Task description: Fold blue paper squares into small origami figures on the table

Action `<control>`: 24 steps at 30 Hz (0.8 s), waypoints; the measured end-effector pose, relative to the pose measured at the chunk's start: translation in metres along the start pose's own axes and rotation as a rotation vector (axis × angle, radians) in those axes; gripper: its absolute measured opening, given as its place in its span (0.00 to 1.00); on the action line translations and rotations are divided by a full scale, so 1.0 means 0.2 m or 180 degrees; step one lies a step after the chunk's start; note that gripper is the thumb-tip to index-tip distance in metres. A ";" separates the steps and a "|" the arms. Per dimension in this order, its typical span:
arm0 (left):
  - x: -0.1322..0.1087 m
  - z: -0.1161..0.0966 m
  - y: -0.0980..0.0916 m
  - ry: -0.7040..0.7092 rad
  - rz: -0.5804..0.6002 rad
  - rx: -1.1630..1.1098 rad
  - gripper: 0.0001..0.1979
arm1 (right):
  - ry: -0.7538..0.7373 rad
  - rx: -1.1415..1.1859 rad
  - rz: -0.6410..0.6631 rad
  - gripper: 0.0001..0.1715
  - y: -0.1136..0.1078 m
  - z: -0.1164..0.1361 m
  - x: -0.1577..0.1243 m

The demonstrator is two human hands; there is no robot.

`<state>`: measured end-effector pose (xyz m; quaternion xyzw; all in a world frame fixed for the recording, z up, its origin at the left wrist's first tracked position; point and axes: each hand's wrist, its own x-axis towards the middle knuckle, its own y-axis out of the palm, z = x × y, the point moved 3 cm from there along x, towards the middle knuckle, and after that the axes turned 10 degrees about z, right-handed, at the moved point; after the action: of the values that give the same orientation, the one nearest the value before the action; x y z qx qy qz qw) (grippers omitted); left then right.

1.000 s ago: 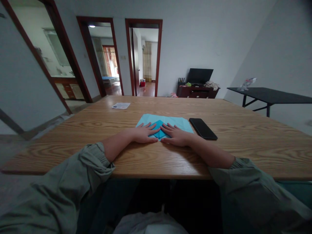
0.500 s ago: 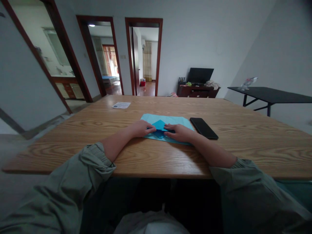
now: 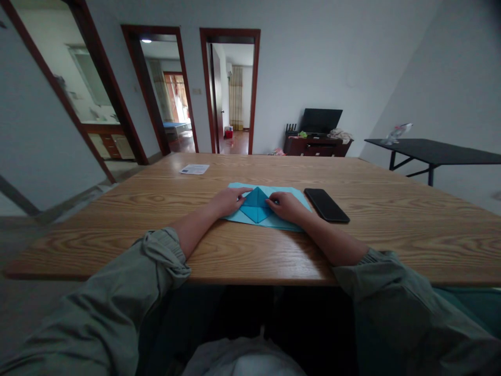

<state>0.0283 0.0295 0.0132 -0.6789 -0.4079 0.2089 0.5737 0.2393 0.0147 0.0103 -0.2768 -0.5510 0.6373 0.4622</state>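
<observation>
A sheet of folded light-blue origami paper (image 3: pixel 274 218) lies flat on the wooden table (image 3: pixel 156 209), with a darker blue diamond-shaped fold (image 3: pixel 255 205) at its middle. My left hand (image 3: pixel 229 202) rests on the paper against the diamond's left side, its fingers together. My right hand (image 3: pixel 285 207) presses at the diamond's right corner, fingers curled onto the paper. Neither hand lifts the sheet, and the fingers hide parts of the paper's edges.
A black smartphone (image 3: pixel 326 206) lies just right of the paper. A small printed card (image 3: pixel 194 168) sits near the table's far edge. Beyond stand a black side table (image 3: pixel 430 149) and a dark wooden cabinet (image 3: pixel 317 148).
My hands have drawn apart to the diamond's sides, uncovering it. The diamond now shows whole and larger, and the sheet lies straighter on the table.
</observation>
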 end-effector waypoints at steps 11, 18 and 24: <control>0.02 -0.02 0.06 0.0284 0.0384 0.0698 0.22 | -0.0640 -0.0359 0.0121 0.21 0.04 0.02 0.02; 0.00 -0.05 0.09 0.0227 0.1183 0.0490 0.32 | -0.0608 -0.0467 0.0245 0.21 0.04 0.05 0.00; 0.00 -0.05 0.10 0.0200 0.1262 0.0438 0.30 | -0.0011 0.0036 0.0140 0.21 0.01 0.01 0.06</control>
<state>0.0426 0.0237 -0.0031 -0.7113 -0.2330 0.3238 0.5788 0.2316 0.0237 0.0104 -0.2850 -0.5419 0.6509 0.4487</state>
